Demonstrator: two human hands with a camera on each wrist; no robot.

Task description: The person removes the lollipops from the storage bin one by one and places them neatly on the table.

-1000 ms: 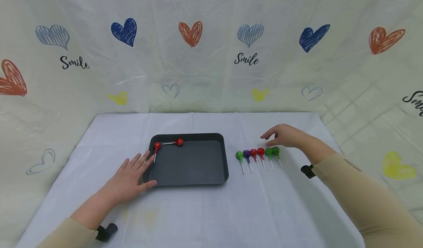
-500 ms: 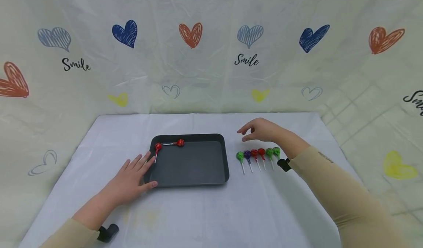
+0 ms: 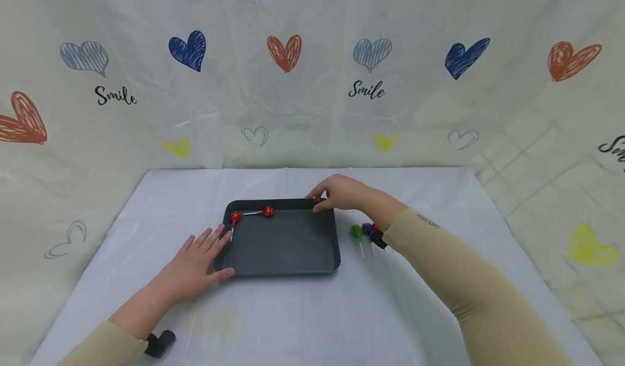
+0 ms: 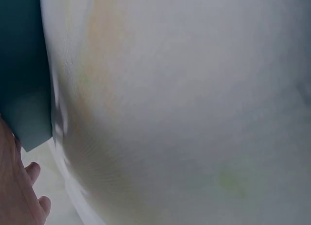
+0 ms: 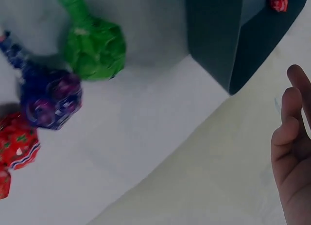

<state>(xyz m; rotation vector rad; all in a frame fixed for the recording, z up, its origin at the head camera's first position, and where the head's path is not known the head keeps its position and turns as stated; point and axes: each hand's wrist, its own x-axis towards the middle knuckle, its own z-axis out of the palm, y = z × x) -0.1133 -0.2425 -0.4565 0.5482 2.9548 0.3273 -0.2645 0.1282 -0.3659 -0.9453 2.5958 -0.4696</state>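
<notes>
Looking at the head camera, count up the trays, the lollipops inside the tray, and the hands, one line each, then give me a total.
Tray: 1
Red lollipops inside it: 2
Hands, left hand and right hand: 2
Total: 5

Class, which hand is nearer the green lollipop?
The right hand, beyond the green lollipop, at the far right corner of the tray; the left hand is across the tray from the lollipop.

The right hand [image 3: 340, 193] has moved left to the tray [image 3: 279, 246].
</notes>
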